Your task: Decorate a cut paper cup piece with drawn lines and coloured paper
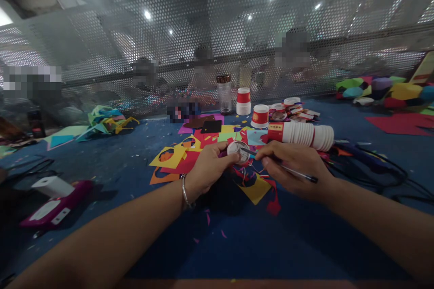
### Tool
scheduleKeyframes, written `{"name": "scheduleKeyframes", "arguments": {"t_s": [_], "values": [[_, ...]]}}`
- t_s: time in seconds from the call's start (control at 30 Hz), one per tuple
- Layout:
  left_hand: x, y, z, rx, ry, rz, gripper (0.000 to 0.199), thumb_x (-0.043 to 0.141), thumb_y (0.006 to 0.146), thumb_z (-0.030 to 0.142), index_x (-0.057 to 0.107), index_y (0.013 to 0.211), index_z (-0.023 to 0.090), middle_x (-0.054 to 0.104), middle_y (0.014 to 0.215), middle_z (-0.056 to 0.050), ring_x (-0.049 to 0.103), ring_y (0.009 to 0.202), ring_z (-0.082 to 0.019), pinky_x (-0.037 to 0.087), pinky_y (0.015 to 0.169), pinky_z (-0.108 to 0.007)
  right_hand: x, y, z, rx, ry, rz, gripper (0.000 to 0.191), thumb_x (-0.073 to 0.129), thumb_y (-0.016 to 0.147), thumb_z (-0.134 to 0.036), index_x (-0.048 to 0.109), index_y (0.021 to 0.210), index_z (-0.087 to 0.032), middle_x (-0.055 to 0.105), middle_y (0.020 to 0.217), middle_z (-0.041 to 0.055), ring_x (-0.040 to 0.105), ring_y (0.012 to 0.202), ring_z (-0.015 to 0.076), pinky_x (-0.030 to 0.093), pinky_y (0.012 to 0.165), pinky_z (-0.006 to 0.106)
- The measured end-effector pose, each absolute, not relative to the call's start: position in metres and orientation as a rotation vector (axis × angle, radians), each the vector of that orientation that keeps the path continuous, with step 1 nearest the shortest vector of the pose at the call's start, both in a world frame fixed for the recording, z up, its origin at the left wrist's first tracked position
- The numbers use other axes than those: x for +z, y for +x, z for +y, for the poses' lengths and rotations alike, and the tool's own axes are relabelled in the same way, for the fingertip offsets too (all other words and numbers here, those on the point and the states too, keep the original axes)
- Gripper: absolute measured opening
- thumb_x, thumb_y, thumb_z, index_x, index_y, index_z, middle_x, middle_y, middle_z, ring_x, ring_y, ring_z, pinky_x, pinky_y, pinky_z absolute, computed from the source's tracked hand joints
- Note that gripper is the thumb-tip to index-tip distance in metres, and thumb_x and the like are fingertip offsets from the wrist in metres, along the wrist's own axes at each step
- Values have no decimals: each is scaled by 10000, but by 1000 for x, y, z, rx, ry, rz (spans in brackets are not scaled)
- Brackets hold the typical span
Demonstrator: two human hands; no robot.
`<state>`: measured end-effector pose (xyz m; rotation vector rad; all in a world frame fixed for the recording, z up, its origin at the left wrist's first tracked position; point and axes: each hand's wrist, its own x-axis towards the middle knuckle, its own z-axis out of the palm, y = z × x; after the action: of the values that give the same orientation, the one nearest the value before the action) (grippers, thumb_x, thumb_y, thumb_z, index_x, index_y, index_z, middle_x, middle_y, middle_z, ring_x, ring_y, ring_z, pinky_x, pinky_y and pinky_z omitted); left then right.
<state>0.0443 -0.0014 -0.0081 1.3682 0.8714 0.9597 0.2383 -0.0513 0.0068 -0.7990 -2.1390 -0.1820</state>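
Observation:
My left hand [212,165] is closed around a small round white piece [234,148], which looks like the bottom of a paper cup with dark pen lines on it. A metal bangle [185,191] circles the left wrist. In my right hand [293,167] is a pen [298,174], its tip touching or just over the white face. Beneath both hands lie cut sheets of coloured paper, among them a yellow sheet [171,157] with round holes and another yellow piece [257,192]. Just beyond the right hand, a stack of paper cups [301,134] lies on its side.
Upright red and white paper cups [260,116] and a clear bottle [224,95] stand farther back. A purple power strip [56,207] with a white adapter sits at left. Black cables and a blue glue-gun-like tool [364,158] lie at right. A perforated metal screen [183,31] rises behind the table.

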Motion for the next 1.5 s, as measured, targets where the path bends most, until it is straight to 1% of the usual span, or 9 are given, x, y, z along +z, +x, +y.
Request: {"name": "scheduleKeyframes", "arguments": {"t_s": [0.17,0.3,0.43,0.57,0.73,0.97,1.13,1.33,1.5], "values": [[-6,44,-3,951,1372,895,107,732,700,130,733,803,158,700,743,1,578,649,-97,449,645,-224,6,240,-53,-157,-832,-2134,163,472,929,-132,630,913,-169,675,679,-6,596,547,93,442,536,225],[-5,45,-6,940,1395,894,96,747,706,153,742,802,156,698,745,4,569,649,-99,440,636,-217,5,241,-53,-160,-887,-2131,162,465,933,-155,621,925,-198,706,711,7,644,593,124,471,564,250],[-5,45,-7,920,1421,896,86,769,697,176,738,775,161,693,735,8,567,647,-108,443,632,-222,6,241,-53,-146,-906,-2129,173,456,931,-158,616,924,-223,697,702,1,635,579,132,472,553,264],[-6,45,-6,943,1403,869,87,770,694,167,731,772,163,695,741,10,569,648,-101,457,642,-216,7,240,-53,-164,-882,-2124,171,464,928,-146,624,915,-202,694,697,5,629,574,123,469,552,250],[-9,45,-3,956,1352,840,172,759,669,131,721,835,157,718,804,0,614,700,-108,483,668,-215,9,238,-54,-171,-833,-2137,168,476,912,-129,637,880,-162,670,667,-1,593,533,102,445,531,232],[-10,44,-2,963,1363,857,174,759,674,134,719,843,149,718,816,-15,621,717,-113,494,692,-228,10,238,-56,-120,-860,-2149,167,474,918,-142,615,891,-228,665,653,-4,584,517,123,449,509,265],[-11,44,-2,957,1372,866,182,761,686,133,715,861,155,723,838,-22,623,713,-113,498,694,-235,9,239,-54,-150,-816,-2151,161,467,925,-144,610,909,-217,674,680,-5,602,539,121,455,513,261],[-10,44,-6,920,1335,842,199,807,692,182,697,857,166,719,839,-16,618,700,-113,494,668,-234,8,240,-53,-156,-877,-2141,175,452,932,-149,616,915,-209,698,716,7,634,587,128,478,559,261],[-9,45,-6,919,1316,836,174,780,699,128,694,847,154,727,827,-12,637,720,-110,503,710,-237,7,240,-54,-149,-890,-2148,171,458,929,-153,617,907,-210,707,714,13,644,588,133,484,562,260]]}}
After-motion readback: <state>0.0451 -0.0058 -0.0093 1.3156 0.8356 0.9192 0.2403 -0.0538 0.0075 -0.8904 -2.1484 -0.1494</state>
